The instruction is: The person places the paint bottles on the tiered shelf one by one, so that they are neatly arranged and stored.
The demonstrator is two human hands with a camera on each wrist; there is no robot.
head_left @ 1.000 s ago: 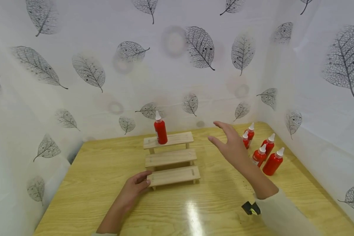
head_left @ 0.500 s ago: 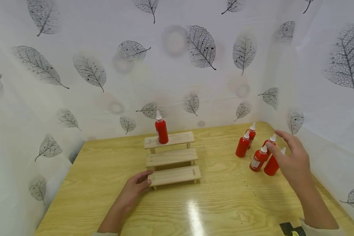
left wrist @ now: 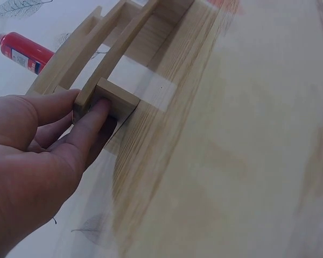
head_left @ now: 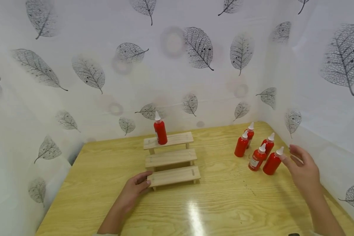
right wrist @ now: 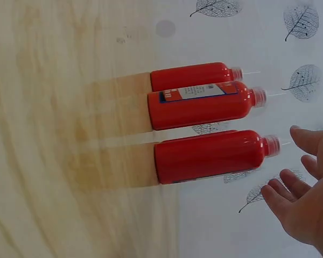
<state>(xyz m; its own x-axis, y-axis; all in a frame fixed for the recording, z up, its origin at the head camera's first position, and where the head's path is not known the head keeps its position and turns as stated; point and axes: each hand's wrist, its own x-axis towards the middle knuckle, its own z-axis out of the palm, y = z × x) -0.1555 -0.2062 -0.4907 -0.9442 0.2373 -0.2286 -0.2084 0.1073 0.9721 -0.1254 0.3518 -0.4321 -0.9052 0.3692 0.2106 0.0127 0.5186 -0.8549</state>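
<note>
My left hand pinches the left end of the lowest step of a three-step wooden display stand. In the left wrist view the thumb lies over the board and the fingers reach under it by the leg. A red squeeze bottle with a white pointed nozzle stands upright on the top step. At the right, my right hand holds nothing, its fingers apart and loosely bent. It is just right of the nearest red bottle. In the right wrist view the fingers are around nozzle height, beside the bottle.
Several more red bottles stand close together on the table, among them a front one with its label showing and a left one. White leaf-printed sheeting walls the wooden table at the back and sides.
My right hand has moved from beside the stand rightward over the bottle group, then slightly back to the right side of the nearest bottle. Left hand, stand and bottles keep their places.
</note>
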